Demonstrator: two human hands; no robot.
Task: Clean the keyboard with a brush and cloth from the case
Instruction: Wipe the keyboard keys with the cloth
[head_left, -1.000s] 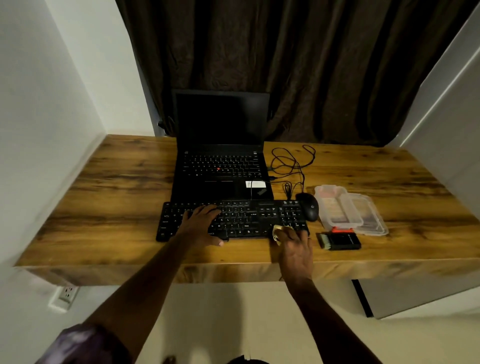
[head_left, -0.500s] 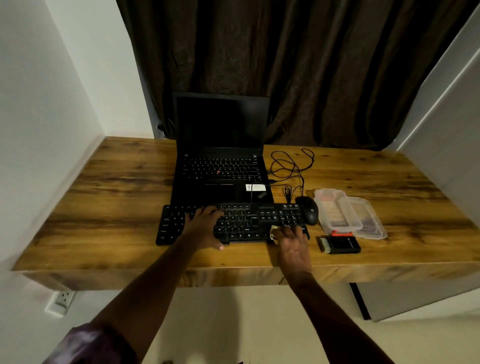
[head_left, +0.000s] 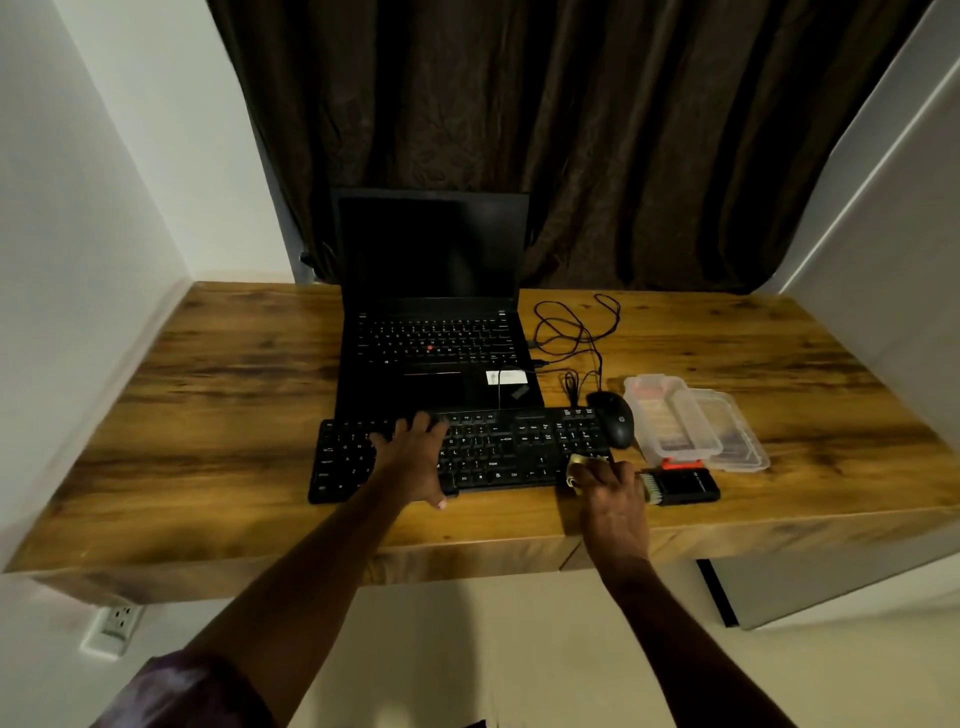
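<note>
The black keyboard (head_left: 511, 449) lay along the near part of the wooden desk (head_left: 208, 415), just in front of an open laptop (head_left: 434, 317) whose screen was dark. The left hand (head_left: 413, 460) rested flat on the keyboard's left-middle keys, fingers spread and straight, the thumb hanging over the near edge. The right hand (head_left: 613, 499) was at the keyboard's near right corner, its fingers curled down over a small pale cloth (head_left: 577, 464); a bit of the cloth showed beyond the knuckles on the left side. Just right of that hand the brush (head_left: 683, 486) lay on the desk, black-bodied with pale bristles pointing left. Beyond the brush sat the clear plastic case (head_left: 696, 428), open, its two halves side by side. A black mouse (head_left: 615, 418) sat between the case and the keyboard's far right corner, its cable (head_left: 576, 332) looped on the desk behind it. A dark curtain (head_left: 519, 130) hung at the far side.
</note>
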